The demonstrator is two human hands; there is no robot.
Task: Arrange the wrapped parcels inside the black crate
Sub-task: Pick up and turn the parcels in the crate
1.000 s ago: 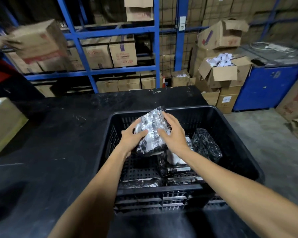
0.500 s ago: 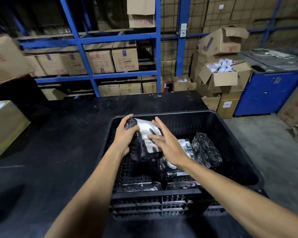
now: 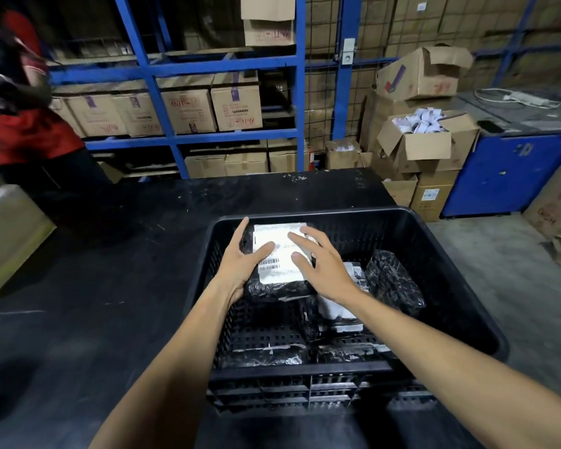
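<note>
A black plastic crate [image 3: 450, 264] stands on the dark table. Inside it, at the far left corner, lies a black-wrapped parcel with a white label [image 3: 280, 254] facing up. My left hand [image 3: 240, 264] grips its left side, thumb on the label. My right hand [image 3: 321, 264] rests on the parcel's right part with fingers spread. Another wrapped parcel [image 3: 394, 280] leans by the right wall. A labelled parcel [image 3: 337, 314] lies in the middle, partly under my right forearm. Two flat black parcels, one on the left [image 3: 266, 356] and one on the right [image 3: 347, 351], lie along the near wall.
A cardboard box [image 3: 10, 234] sits on the table's left edge. A person in a red shirt [image 3: 23, 124] stands at the far left. Blue shelving [image 3: 162, 102] with cartons is behind the table. Open cartons [image 3: 428, 147] and a blue cabinet [image 3: 506, 176] are at the right.
The parcel has been turned label-up and lowered into the crate's far left corner. My right hand has spread its fingers flat over it. The person in red has come into view at the left.
</note>
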